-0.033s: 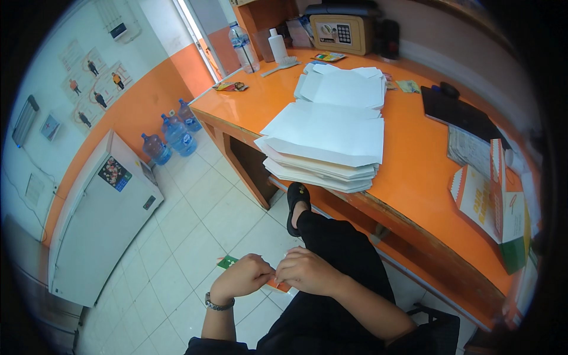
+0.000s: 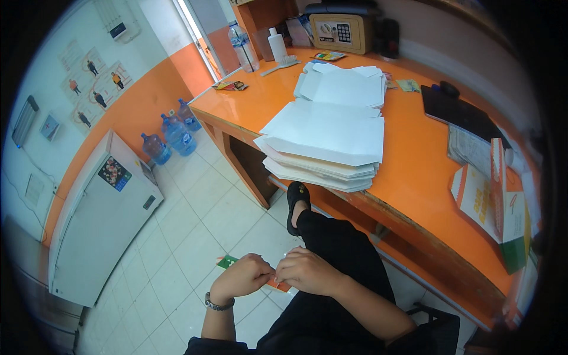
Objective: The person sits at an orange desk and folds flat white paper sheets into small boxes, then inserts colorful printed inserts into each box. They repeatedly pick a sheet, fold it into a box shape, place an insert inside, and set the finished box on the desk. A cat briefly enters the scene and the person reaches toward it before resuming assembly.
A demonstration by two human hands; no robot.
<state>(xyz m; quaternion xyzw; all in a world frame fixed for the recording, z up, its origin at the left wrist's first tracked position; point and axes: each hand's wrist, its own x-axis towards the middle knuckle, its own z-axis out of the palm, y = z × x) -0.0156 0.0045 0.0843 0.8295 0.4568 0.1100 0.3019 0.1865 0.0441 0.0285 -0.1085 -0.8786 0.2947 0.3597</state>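
Over my lap, my left hand [image 2: 244, 276] and my right hand [image 2: 306, 271] come together with fingers curled, knuckles up. Both grip a cardboard box piece [image 2: 280, 285], mostly hidden under them. Its green corner [image 2: 227, 261] sticks out past my left hand, and an orange part with a pale edge shows below the fingers. A watch [image 2: 219, 303] is on my left wrist. In front of me, a stack of flat white box blanks [image 2: 331, 133] lies on the orange desk [image 2: 408, 171], its near end overhanging the edge.
At the right of the desk stands a partly folded printed box [image 2: 478, 198] beside papers and a black laptop-like slab [image 2: 464, 115]. A safe [image 2: 341, 34], bottles [image 2: 277, 46] and a brush [image 2: 281, 65] are at the back. A chest freezer [image 2: 103, 225] and water jugs [image 2: 177, 137] stand left.
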